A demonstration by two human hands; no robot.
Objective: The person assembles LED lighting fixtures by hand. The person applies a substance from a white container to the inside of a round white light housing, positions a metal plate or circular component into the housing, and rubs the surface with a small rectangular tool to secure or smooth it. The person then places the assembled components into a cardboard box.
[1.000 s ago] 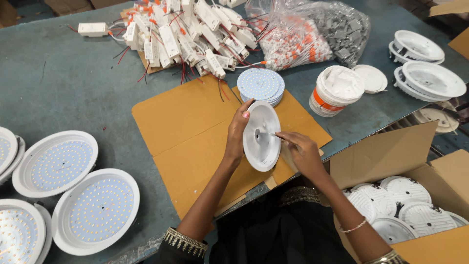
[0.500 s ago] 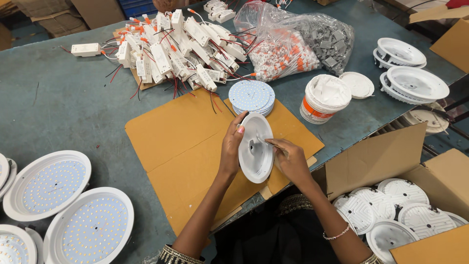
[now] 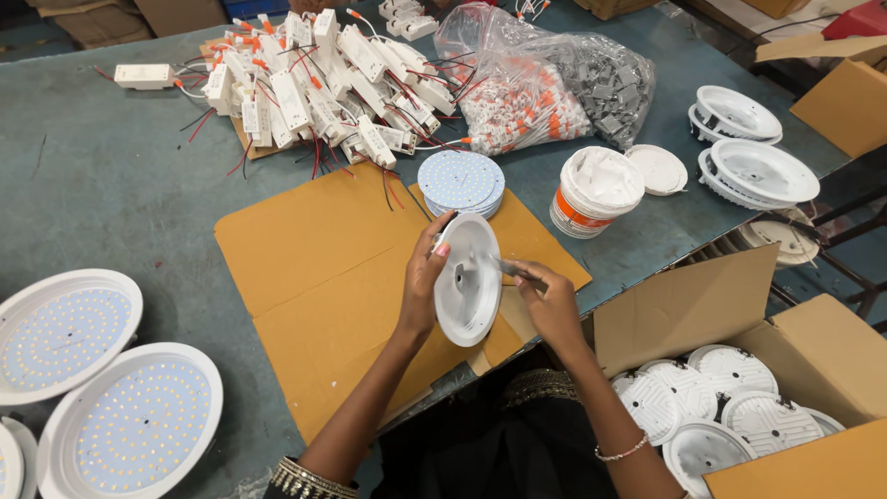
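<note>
Fingers of my left hand (image 3: pixel 427 277) wrap the rim of a round white plastic lamp housing (image 3: pixel 467 280), holding it tilted up on edge above the flattened brown cardboard sheet (image 3: pixel 314 268) that covers the middle of the grey-green worktable (image 3: pixel 102 176). My thumb lies on the near face and the fingertips curl over the top edge. My right hand (image 3: pixel 550 300) is pinched around a thin grey tool (image 3: pixel 506 268), whose tip points into the raised hub at the centre of the housing; I cannot tell whether the tip touches it.

Just beyond the housing, on the cardboard, sits a short stack of round white LED boards (image 3: pixel 460 182). Behind that lies a heap of white rectangular driver boxes with red and black wires (image 3: pixel 305 79), and beside the heap a clear plastic bag of orange-and-white connectors and grey clips (image 3: pixel 554 88). To the right of the boards stands a small white tub with an orange band (image 3: pixel 596 191), its loose white lid (image 3: pixel 656 169) just beside it, and farther right more white housings are stacked (image 3: pixel 753 157).

At my left, well apart from my hands, finished round white lamps studded with LEDs (image 3: pixel 129 425) lie face up. At my right, an open brown cardboard carton (image 3: pixel 702 305) holds more white housings with ribbed backs.
</note>
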